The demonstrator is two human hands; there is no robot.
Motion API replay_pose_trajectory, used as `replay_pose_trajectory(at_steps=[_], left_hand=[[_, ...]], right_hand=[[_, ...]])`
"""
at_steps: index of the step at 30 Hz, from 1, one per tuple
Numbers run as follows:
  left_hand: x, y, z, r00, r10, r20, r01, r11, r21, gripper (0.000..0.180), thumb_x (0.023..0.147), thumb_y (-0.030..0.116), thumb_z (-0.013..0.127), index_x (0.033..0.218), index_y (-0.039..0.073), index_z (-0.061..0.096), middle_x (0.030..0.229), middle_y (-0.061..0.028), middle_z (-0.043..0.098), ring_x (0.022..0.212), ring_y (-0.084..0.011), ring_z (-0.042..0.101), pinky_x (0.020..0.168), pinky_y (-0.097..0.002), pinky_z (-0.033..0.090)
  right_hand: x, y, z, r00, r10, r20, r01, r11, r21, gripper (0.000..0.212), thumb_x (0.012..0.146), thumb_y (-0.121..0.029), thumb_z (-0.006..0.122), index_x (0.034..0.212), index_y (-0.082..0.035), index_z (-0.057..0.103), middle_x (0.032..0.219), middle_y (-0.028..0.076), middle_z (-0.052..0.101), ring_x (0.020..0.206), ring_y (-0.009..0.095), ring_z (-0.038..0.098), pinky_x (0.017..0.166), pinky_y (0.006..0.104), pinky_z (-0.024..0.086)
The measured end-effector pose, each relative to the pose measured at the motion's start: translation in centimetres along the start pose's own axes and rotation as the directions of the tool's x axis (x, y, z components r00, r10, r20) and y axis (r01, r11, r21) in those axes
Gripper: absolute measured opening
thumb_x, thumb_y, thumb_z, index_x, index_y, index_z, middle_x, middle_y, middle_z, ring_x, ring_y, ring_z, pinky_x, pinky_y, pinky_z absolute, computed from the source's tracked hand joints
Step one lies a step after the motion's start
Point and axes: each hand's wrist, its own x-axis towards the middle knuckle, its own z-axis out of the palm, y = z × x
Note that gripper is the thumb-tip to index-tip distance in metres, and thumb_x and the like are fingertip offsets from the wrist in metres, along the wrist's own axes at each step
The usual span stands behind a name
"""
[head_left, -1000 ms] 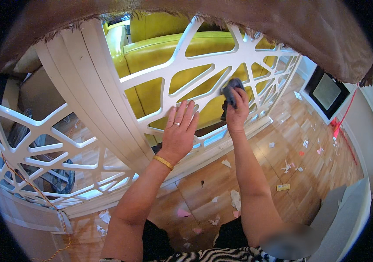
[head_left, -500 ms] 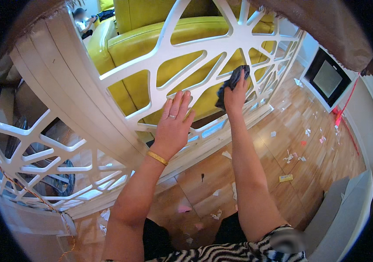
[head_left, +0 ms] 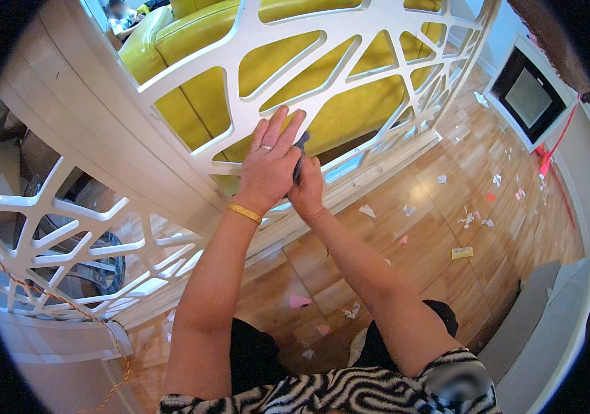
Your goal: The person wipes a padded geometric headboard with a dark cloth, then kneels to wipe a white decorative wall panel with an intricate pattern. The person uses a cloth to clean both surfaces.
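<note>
My left hand (head_left: 267, 165), with a ring and a gold bracelet, lies flat with fingers apart on a white bar of the cut-out lattice screen (head_left: 350, 76). Just to its right and partly behind it, my right hand (head_left: 307, 190) grips a dark cloth (head_left: 300, 153) pressed against the same part of the screen. Only a small strip of the cloth shows between the two hands. Behind the screen's openings is a yellow sofa (head_left: 295, 62).
A wide white post (head_left: 95, 131) joins this screen to a second lattice panel (head_left: 67, 234) at the left. Scraps of paper (head_left: 474, 217) litter the wooden floor (head_left: 412, 241). A dark screen in a white frame (head_left: 529, 96) stands at upper right, a grey ledge (head_left: 557, 331) at lower right.
My right hand has moved the cloth down and to the left along the screen, until it sits right beside my left hand. The view has tilted further down.
</note>
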Motion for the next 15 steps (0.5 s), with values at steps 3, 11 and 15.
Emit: replay_pose_trajectory(at_steps=[3,11,15], left_hand=[[-2.5,0.2,2.7,0.999,0.011,0.039,-0.009,0.999,-0.049,0.01,0.081,0.013,0.058,0.087,0.006,0.063,0.145,-0.0072,0.043,0.138,-0.031,0.033,0.108,-0.0527,0.033],[-6.2,0.2,2.5,0.957,0.034,0.29,-0.061,0.994,0.085,0.015,0.082,0.011,0.054,0.092,0.005,0.064,0.14,-0.0084,0.049,0.141,-0.0266,0.03,0.113,-0.0457,0.027],[-6.1,0.4,2.8,0.95,0.06,0.306,-0.063,0.998,0.0,0.016,0.082,0.012,0.054,0.09,0.004,0.064,0.136,-0.0087,0.052,0.141,-0.0241,0.031,0.114,-0.0442,0.027]], right_hand=[[-2.7,2.6,0.5,0.962,-0.265,-0.057,0.25,0.949,-0.194,0.044,0.071,-0.002,0.064,0.114,-0.009,0.059,0.109,0.017,0.057,0.098,0.038,0.055,0.08,0.0434,0.049],[-3.8,9.9,-3.7,0.957,0.217,0.19,-0.068,0.809,-0.583,0.066,0.073,0.003,0.06,0.135,-0.013,0.049,0.118,0.016,0.052,0.101,0.037,0.053,0.084,0.0445,0.049],[-6.3,8.3,2.1,0.912,0.409,0.015,-0.394,0.888,-0.238,0.077,0.074,0.001,0.06,0.143,-0.003,0.028,0.125,0.027,0.046,0.114,0.046,0.048,0.094,0.049,0.043]])
